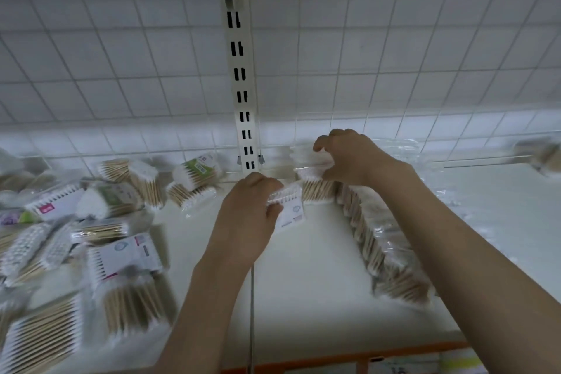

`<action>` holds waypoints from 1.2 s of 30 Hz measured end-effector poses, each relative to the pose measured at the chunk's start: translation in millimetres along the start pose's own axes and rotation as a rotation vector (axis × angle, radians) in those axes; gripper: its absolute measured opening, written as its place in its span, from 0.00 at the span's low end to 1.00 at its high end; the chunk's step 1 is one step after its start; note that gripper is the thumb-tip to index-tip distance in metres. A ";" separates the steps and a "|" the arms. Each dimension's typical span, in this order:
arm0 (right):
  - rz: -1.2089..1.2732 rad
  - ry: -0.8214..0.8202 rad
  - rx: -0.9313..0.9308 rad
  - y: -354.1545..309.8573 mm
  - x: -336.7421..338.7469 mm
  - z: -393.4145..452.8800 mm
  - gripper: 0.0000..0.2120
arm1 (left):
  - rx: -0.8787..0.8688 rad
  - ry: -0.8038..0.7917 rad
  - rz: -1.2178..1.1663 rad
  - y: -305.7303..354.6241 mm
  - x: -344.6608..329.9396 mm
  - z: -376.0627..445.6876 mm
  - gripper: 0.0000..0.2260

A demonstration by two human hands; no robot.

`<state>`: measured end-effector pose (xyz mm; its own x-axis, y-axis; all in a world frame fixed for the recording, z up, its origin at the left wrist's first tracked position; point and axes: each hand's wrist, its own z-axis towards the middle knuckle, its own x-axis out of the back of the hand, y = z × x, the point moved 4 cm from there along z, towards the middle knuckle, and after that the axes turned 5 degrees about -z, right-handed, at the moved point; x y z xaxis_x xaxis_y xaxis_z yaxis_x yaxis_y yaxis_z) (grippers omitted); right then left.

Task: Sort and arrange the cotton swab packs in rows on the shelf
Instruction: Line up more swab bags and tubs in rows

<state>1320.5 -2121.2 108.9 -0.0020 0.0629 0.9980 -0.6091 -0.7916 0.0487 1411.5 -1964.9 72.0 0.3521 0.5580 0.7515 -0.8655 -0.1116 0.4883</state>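
Note:
My left hand (249,215) pinches a white-labelled cotton swab pack (290,206) by its top, near the back middle of the white shelf (303,276). My right hand (349,158) curls over a wooden-stick swab pack (312,188) standing at the back end of a row of packs (382,246). That row runs from the back wall toward the front right. A loose pile of mixed swab packs (100,240) covers the left part of the shelf.
A slotted white upright (243,85) rises at the back middle, with wire grid panels (121,55) on both sides. The shelf's orange front edge (409,352) is at the bottom. One blurred pack (543,155) lies at the far right.

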 end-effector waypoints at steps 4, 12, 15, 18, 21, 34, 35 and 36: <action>0.043 0.031 -0.015 13.8 13.4 -13.9 0.23 | -0.055 -0.081 0.006 15.1 -23.9 17.9 0.13; 0.117 0.120 -0.056 31.3 24.2 -52.2 0.17 | -0.087 -0.160 0.132 25.3 -49.8 46.3 0.14; 0.157 0.149 -0.051 31.4 24.7 -64.2 0.16 | -0.068 -0.160 0.168 24.6 -54.9 52.7 0.14; 0.203 0.178 -0.034 26.0 23.5 -72.7 0.15 | -0.042 -0.166 0.198 22.0 -55.8 57.5 0.15; 0.236 0.191 -0.004 19.0 22.0 -79.2 0.15 | -0.011 -0.170 0.217 21.3 -53.5 57.5 0.17; 0.191 0.172 0.172 -19.5 9.3 -77.3 0.15 | 0.091 -0.068 0.276 3.1 -5.9 10.6 0.17; 0.194 0.167 0.189 -25.6 8.6 -75.2 0.15 | 0.113 -0.064 0.290 -2.5 0.9 6.3 0.17; 0.196 0.162 0.206 -32.0 7.8 -72.7 0.15 | 0.135 -0.065 0.304 -8.6 8.1 2.3 0.17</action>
<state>1282.3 -2051.2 112.2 -0.2399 -0.0196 0.9706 -0.4111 -0.9037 -0.1199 1422.5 -1961.3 74.9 0.1107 0.4294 0.8963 -0.8811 -0.3749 0.2884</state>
